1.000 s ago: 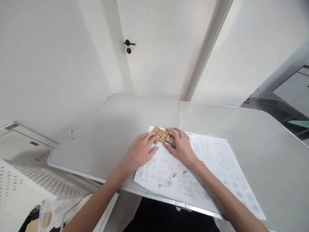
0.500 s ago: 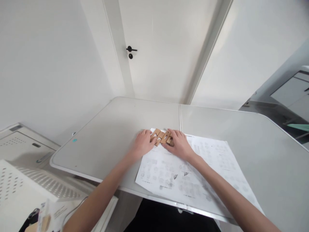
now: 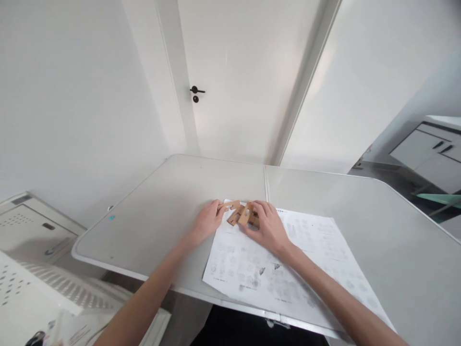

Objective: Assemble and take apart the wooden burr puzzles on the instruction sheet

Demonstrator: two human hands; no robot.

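Observation:
Several flat brown wooden puzzle pieces with cut-out slots are grouped at the top edge of a printed paper sheet [image 3: 245, 259]. My left hand [image 3: 209, 218] pinches the end of one notched wooden piece [image 3: 230, 205], tilted away from the others. On the right, my right hand [image 3: 266, 223] has its thumb and fingers closed around a slotted wooden piece [image 3: 246, 214]. Another wooden piece [image 3: 235, 216] lies between the hands, partly overlapped. More wood shows under my right palm, mostly hidden by the fingers.
The pale folding table [image 3: 173, 192] has a seam [image 3: 266, 182] near its middle. Beyond it stands a white door with a black handle [image 3: 195, 90]. White perforated cabinets [image 3: 32, 274] and papers are at lower left, a white cabinet [image 3: 428, 149] at far right.
The wooden pieces lay flat in a row; now the left one is lifted and turned in my left hand. The slotted one is tilted up in my right hand. The view has shifted slightly.

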